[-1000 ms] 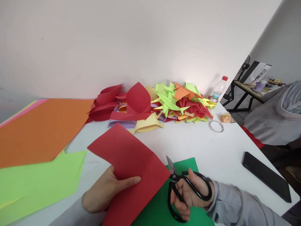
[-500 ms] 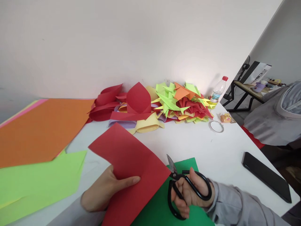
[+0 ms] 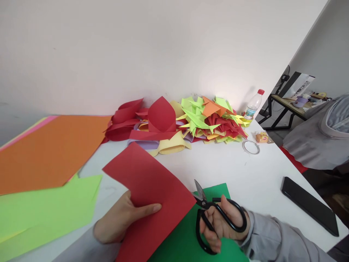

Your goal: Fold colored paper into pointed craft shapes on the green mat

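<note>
My left hand [image 3: 124, 216] pinches a red sheet of paper [image 3: 148, 182], its thumb lying on top and the other fingers hidden underneath. The sheet is held tilted above the table. In my right hand [image 3: 219, 223] is a pair of black-handled scissors [image 3: 202, 200], with fingers and thumb through the loops. The scissor blades stand apart beside the red sheet's right corner; part of the lower blade is hidden behind it. Below both hands lies a green sheet of paper [image 3: 218, 191], partly covered by the red one.
Orange sheets [image 3: 54, 153] and light green sheets [image 3: 49, 207] lie at left. Along the wall sit red folded paper shapes [image 3: 162, 114] and a colourful paper pile [image 3: 215, 120]. A bottle [image 3: 253, 105], tape roll [image 3: 251, 147], wrapped snack [image 3: 261, 137] and black phone [image 3: 309, 205] stand right, near a person's grey clothing [image 3: 319, 138].
The scissors and my right hand have shifted very slightly right, away from the red sheet's corner. My left hand keeps its grip on the sheet, almost still.
</note>
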Demonstrator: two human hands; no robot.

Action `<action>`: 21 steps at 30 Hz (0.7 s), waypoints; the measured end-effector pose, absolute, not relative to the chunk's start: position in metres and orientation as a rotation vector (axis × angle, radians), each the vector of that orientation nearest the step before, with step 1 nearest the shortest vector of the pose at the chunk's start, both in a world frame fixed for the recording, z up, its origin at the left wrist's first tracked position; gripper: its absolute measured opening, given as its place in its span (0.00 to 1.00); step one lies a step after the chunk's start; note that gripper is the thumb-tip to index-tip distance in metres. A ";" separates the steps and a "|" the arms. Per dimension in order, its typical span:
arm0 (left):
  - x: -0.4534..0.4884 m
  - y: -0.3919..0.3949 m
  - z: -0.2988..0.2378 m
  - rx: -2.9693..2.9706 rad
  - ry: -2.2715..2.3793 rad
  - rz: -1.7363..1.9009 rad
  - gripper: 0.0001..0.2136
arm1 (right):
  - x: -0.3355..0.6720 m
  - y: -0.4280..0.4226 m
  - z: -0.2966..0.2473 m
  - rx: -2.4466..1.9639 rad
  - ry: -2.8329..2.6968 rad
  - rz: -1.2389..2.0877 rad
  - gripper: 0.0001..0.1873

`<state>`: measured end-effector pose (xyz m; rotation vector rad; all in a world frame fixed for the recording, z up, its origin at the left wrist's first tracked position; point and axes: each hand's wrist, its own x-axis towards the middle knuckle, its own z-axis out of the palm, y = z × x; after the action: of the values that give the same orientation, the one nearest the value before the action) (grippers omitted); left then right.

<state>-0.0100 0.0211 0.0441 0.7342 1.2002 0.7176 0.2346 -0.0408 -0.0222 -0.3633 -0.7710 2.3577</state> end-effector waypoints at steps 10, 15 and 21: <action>-0.009 0.020 0.042 0.789 1.212 0.695 0.23 | 0.233 -0.040 -0.021 -0.304 -0.777 2.395 0.43; -0.006 0.018 0.043 0.787 1.211 0.683 0.23 | 0.232 -0.041 -0.026 -0.338 -0.797 2.397 0.42; -0.003 0.017 0.045 0.778 1.213 0.656 0.22 | 0.233 -0.040 -0.027 -0.369 -0.794 2.415 0.41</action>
<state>-0.0034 0.0165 0.0451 0.7780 1.2129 0.6561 0.2331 -0.0405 -0.0272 -0.3689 -0.7942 2.4146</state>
